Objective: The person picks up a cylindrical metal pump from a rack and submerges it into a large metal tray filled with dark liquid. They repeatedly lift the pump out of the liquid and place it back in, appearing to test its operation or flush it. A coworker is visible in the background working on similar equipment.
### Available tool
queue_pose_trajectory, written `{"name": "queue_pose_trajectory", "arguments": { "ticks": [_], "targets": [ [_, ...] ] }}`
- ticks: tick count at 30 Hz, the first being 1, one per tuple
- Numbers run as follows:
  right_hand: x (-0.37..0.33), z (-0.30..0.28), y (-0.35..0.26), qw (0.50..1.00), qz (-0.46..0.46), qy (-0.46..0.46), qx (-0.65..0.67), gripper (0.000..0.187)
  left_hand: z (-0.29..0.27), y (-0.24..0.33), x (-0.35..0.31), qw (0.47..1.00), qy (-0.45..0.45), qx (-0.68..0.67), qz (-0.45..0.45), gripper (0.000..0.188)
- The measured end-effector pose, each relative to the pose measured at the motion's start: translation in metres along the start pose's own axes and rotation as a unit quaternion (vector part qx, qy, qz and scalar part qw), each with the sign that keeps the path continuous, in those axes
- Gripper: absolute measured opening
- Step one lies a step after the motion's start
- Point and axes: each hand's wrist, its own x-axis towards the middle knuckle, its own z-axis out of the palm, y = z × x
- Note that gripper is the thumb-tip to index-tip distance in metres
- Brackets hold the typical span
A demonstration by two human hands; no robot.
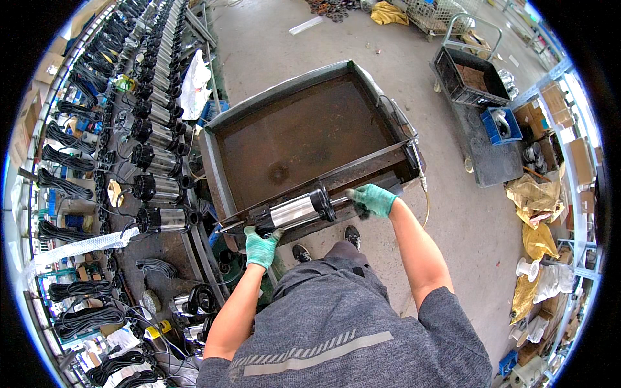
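Note:
A submersible pump (294, 211) with a shiny silver barrel and black ends lies sideways along the near edge of a metal tank (210, 152). My left hand (261, 248), in a green glove, is closed around the pump's left black end. Just off the pump's right end is my right hand (376, 200), also green-gloved, with its fingers bent together. A dark blurred part shows beneath those fingers; I cannot make out what it is. A metal rod runs from the pump's right end toward this hand. Shallow brown liquid (304, 136) covers the tank's bottom.
To the left, a long line of similar pumps (158, 187) stands beside coiled black cables (65, 187). A hose (425, 187) hangs at the tank's right corner. Farther right are a cart (485, 149) with a black crate (469, 77) and a blue bin (501, 126), then shelving (582, 271).

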Motion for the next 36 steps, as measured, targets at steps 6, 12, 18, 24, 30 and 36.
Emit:
{"name": "queue_pose_trajectory", "arguments": {
  "ticks": [6, 12, 18, 24, 30, 36],
  "targets": [
    [0.025, 0.019, 0.016, 0.992, 0.0, 0.101, 0.074, 0.042, 0.001, 0.004, -0.001, 1.0, -0.002, 0.018, 0.006, 0.076],
    [0.024, 0.008, 0.037, 0.984, -0.131, 0.105, -0.055, 0.038, 0.003, -0.002, -0.001, 1.0, 0.007, 0.006, 0.009, 0.073],
    [0.015, 0.007, 0.018, 0.953, -0.166, 0.139, -0.213, 0.029, 0.005, -0.004, 0.0, 0.998, 0.0, -0.054, 0.024, 0.068],
    [0.035, 0.026, 0.012, 0.991, -0.016, 0.131, 0.025, 0.037, 0.005, -0.018, 0.003, 0.999, 0.0, -0.043, 0.007, 0.075],
    [0.012, -0.008, 0.021, 0.895, -0.346, 0.094, -0.267, 0.034, -0.004, 0.011, -0.004, 0.997, -0.006, -0.081, 0.005, 0.074],
    [0.018, 0.005, 0.003, 0.994, 0.067, 0.076, 0.038, 0.033, -0.002, 0.006, -0.005, 0.999, 0.01, -0.038, 0.003, 0.076]
  ]
}}
